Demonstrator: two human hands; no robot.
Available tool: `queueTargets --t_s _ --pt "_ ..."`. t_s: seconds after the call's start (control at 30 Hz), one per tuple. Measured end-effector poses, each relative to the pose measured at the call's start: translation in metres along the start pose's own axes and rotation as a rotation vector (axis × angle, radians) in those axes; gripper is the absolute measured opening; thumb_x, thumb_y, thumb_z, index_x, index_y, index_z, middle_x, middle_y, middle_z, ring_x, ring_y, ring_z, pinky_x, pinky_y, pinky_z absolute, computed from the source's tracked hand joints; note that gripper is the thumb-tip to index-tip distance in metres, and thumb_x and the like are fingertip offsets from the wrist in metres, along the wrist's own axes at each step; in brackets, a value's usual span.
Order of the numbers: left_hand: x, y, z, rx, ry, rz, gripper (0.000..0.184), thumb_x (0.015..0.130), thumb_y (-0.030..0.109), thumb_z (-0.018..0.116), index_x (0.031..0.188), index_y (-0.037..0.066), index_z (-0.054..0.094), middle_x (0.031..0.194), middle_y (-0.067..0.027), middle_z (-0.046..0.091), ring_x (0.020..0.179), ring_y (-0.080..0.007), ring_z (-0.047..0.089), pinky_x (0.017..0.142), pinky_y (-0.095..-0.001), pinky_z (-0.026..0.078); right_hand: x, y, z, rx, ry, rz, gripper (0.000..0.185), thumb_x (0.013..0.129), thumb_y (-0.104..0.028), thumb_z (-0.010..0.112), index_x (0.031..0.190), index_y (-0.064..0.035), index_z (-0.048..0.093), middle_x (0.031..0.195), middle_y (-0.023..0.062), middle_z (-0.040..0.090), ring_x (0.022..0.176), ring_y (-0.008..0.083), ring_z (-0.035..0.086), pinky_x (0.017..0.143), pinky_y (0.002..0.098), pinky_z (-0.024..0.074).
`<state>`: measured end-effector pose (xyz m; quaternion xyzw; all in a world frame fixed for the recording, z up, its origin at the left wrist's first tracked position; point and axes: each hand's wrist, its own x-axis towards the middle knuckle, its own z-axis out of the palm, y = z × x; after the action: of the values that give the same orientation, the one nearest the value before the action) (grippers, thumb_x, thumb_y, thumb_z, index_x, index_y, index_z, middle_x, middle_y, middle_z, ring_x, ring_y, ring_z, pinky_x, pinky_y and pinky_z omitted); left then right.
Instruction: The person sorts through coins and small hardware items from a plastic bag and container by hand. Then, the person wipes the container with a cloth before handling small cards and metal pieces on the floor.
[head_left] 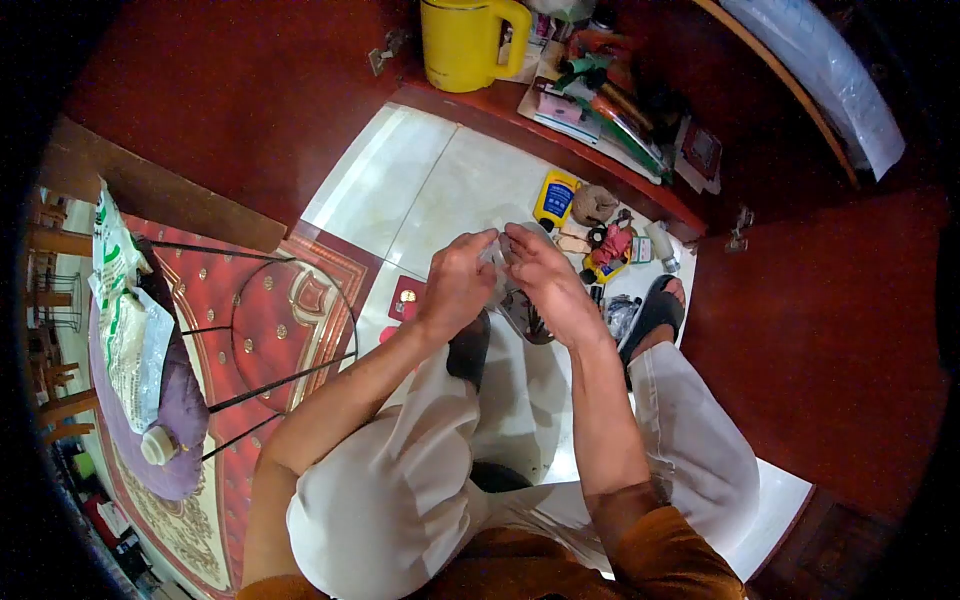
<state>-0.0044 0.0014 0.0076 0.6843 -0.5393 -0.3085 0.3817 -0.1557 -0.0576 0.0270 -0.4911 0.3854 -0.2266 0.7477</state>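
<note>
"What's largest?"
"The dark red cabinet, far and right, with a yellow kettle on its shelf."
"And the hands?"
"Left hand and right hand nearly meet mid-scene, fingers curled; I can't tell what they grip."
"Beneath?"
"A clear container, partly hidden by the right hand, near a small yellow bottle."

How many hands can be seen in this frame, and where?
2: the left hand, just left of the picture's centre, and the right hand, just right of it, their fingertips close together. I see no other hand.
</note>
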Motion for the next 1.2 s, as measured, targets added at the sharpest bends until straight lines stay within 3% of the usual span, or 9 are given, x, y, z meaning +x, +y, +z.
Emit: queueTargets --t_s 0.17,0.27,0.3,0.5,0.63,0.83,1.03,1.13,1.2 --pt "0.000 -0.007 0.002 -0.003 0.012 0.035 0.043 0.083 0.000 0.065 0.125 -0.002 0.061 0.113 -0.0184 0.067 0.083 -0.0211 0.069 0.075 -0.0331 0.055 -0.004 -0.012 -0.003 0.014 0.019 -0.050 0.052 0.090 -0.006 0.049 0.141 0.0021 0.043 0.140 0.0150 0.050 0.132 0.0242 0.046 0.110 0.0337 0.0357" --pt "0.001 -0.012 0.001 -0.024 0.004 0.014 0.044 0.082 0.000 0.065 0.126 -0.001 0.060 0.114 -0.0175 0.067 0.083 -0.0193 0.068 0.075 -0.0314 0.054 0.007 -0.011 -0.023 0.117 0.165 -0.075 0.045 0.092 -0.005 0.048 0.136 0.0023 0.048 0.135 0.0146 0.054 0.127 0.0245 0.051 0.106 0.0319 0.0393" --pt "0.001 -0.014 0.001 -0.028 0.018 0.009 0.044 0.082 0.000 0.065 0.126 -0.001 0.061 0.113 -0.0171 0.067 0.082 -0.0187 0.068 0.075 -0.0306 0.054 0.017 0.003 -0.036 0.092 0.281 -0.080 0.036 0.093 -0.003 0.047 0.128 0.0025 0.056 0.124 0.0132 0.062 0.117 0.0248 0.059 0.100 0.0312 0.0451" --pt "0.007 -0.014 -0.007 -0.131 0.095 -0.073 0.045 0.080 -0.001 0.067 0.125 -0.001 0.061 0.111 -0.0160 0.067 0.077 -0.0165 0.068 0.069 -0.0282 0.054 0.057 0.133 -0.095 -0.787 0.489 0.010 0.028 0.092 -0.005 0.054 0.118 -0.0006 0.065 0.106 0.0175 0.070 0.102 0.0296 0.067 0.092 0.0366 0.0505" --pt "0.008 -0.023 -0.006 -0.011 0.107 -0.041 0.045 0.079 -0.002 0.069 0.124 0.002 0.062 0.110 -0.0154 0.068 0.076 -0.0155 0.068 0.068 -0.0285 0.054 0.078 0.155 -0.085 -1.109 0.395 -0.258 0.039 0.086 -0.002 0.053 0.125 -0.0031 0.060 0.120 0.0205 0.063 0.115 0.0397 0.058 0.096 0.0434 0.0488" --pt "0.008 -0.028 -0.002 -0.059 0.122 -0.033 0.048 0.078 -0.007 0.069 0.123 0.006 0.064 0.111 -0.0152 0.068 0.079 -0.0179 0.070 0.068 -0.0290 0.056 0.079 0.164 -0.071 -1.504 0.284 -0.301 0.043 0.081 0.000 0.056 0.123 -0.0062 0.058 0.128 0.0186 0.055 0.112 0.0412 0.054 0.096 0.0472 0.0469" --pt "0.006 -0.025 -0.001 -0.013 0.105 -0.020 0.046 0.078 -0.008 0.067 0.122 0.006 0.063 0.114 -0.0148 0.068 0.083 -0.0183 0.071 0.071 -0.0294 0.057 0.062 0.173 -0.080 -1.343 0.224 -0.245 0.030 0.077 0.000 0.063 0.106 -0.0052 0.058 0.113 0.0190 0.059 0.106 0.0401 0.056 0.090 0.0451 0.0482" --pt "0.006 -0.024 -0.001 -0.079 0.104 -0.041 0.045 0.079 -0.008 0.067 0.122 0.005 0.063 0.114 -0.0138 0.068 0.082 -0.0180 0.070 0.071 -0.0296 0.057 0.064 0.179 -0.090 -1.126 0.282 -0.327 0.032 0.077 -0.002 0.066 0.109 -0.0057 0.062 0.104 0.0193 0.063 0.097 0.0387 0.061 0.086 0.0429 0.0510" --pt "0.006 -0.028 -0.001 -0.058 0.122 -0.021 0.045 0.080 -0.008 0.066 0.122 0.005 0.063 0.113 -0.0130 0.068 0.082 -0.0178 0.070 0.070 -0.0294 0.056 0.067 0.181 -0.094 -1.055 0.319 -0.201 0.029 0.081 -0.004 0.065 0.110 -0.0066 0.064 0.097 0.0176 0.065 0.090 0.0344 0.065 0.081 0.0399 0.0533"
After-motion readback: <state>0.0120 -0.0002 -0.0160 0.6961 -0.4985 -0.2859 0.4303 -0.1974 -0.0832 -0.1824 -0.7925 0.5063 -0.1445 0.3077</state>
